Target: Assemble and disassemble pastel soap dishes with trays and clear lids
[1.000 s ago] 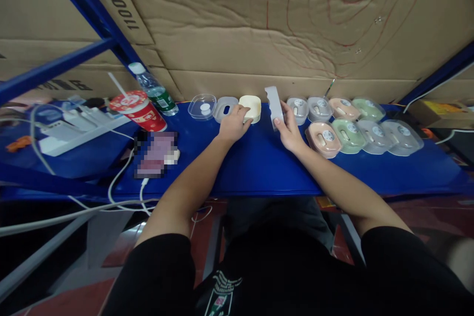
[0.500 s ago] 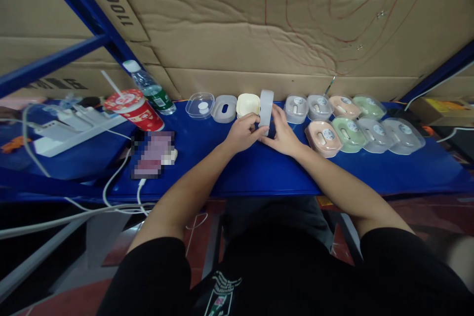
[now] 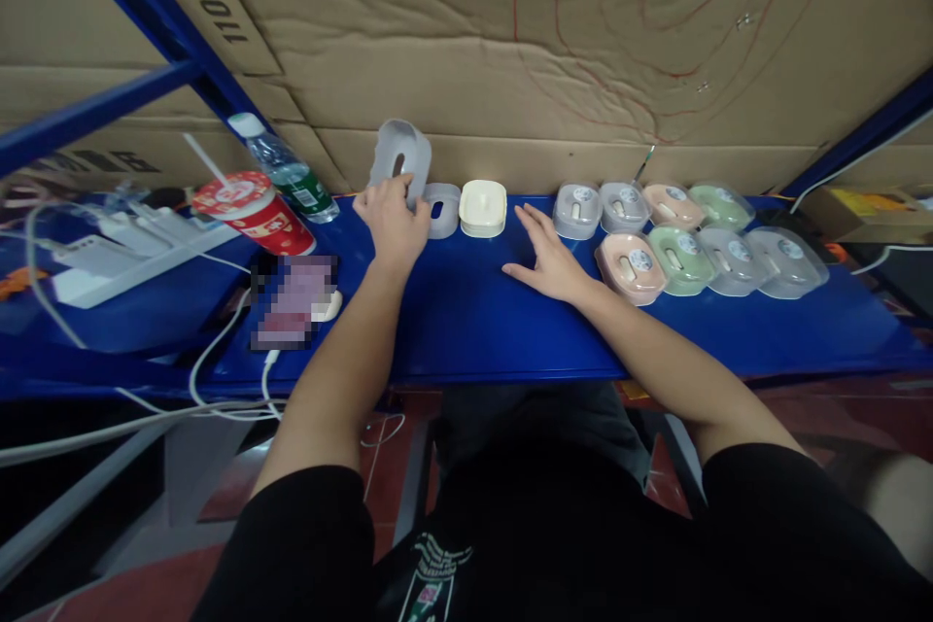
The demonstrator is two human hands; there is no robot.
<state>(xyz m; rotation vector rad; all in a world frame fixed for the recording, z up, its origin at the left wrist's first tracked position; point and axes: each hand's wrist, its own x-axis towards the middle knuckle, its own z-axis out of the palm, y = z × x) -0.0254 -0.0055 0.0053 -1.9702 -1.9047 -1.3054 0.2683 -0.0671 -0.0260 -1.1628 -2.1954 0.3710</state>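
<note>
My left hand (image 3: 394,224) is closed on a grey plastic box part with an oval slot (image 3: 415,151), holding it tilted up near the back of the table. Just right of it lies a second grey slotted box part (image 3: 441,219), partly covered by the fingers. A cream-coloured box (image 3: 482,208) stands between my two hands. My right hand (image 3: 548,258) hovers low over the blue table (image 3: 481,330), fingers spread and holding nothing, left of a grey lidded box (image 3: 577,212).
Several lidded boxes in grey, pink and green (image 3: 689,259) stand in two rows on the right. To the left are a red paper cup with a straw (image 3: 255,219), a water bottle (image 3: 298,183), a blurred-out phone-like item (image 3: 295,301) and a white power strip (image 3: 131,262). Cardboard (image 3: 437,39) backs the table.
My left hand has carried the grey slotted part to the left, away from my right hand, which has let go of it and stayed near its place. The clear lid is now hidden.
</note>
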